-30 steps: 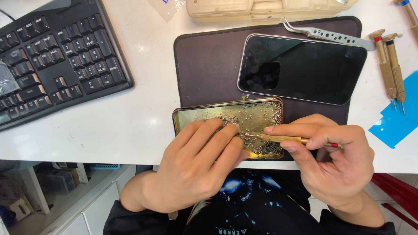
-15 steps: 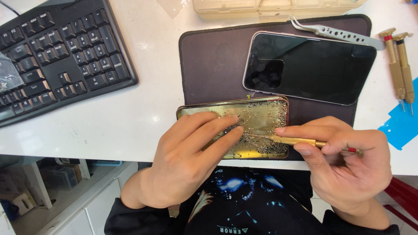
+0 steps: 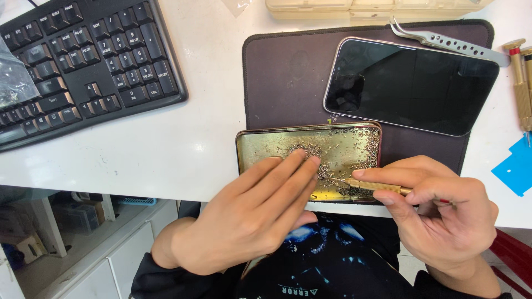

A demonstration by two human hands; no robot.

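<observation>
Left hand: left hand (image 3: 249,221) lies flat and nearly fully open, fingers (image 3: 302,166) pressed together, tips down in the screw pile; it grips nothing, just touches.
Right hand: right hand (image 3: 443,213) is curled closed around a screwdriver (image 3: 377,186), thumb and forefinger pinching the brass shaft, tip aimed toward the left fingertips.
Screws: screws (image 3: 343,152) are scattered over the far and right part of the tray, thickest right at the left fingertips and the driver tip. Judging by looks, tiny, light and hard, quick to roll or flick away; fingers will struggle to pinch one, so pressing down with a fingertip or lifting with the driver tip seems the safer hold.
Tray: tray (image 3: 260,149), a shallow gold tin, sits under both hands at the table's near edge, partly on the mat. Looks thin, stiff and light, likely to skid if nudged; take it by the long rims.
Screwdriver: slim, rigid, knurled brass; the knurled part is where it is held.
Mat: dark mat (image 3: 288,83) spreads beyond the fingertips.
Phone: phone (image 3: 410,83) lies screen up beyond the right hand on the mat, just past the tray; glass, probably slippery and fragile.
Tweezers: tweezers (image 3: 443,40) rest beyond the phone.
Spare drivers: two more drivers (image 3: 521,83) lie off to the right hand's outer side.
Keyboard: black keyboard (image 3: 83,61) sits well beyond and outside the left hand.
</observation>
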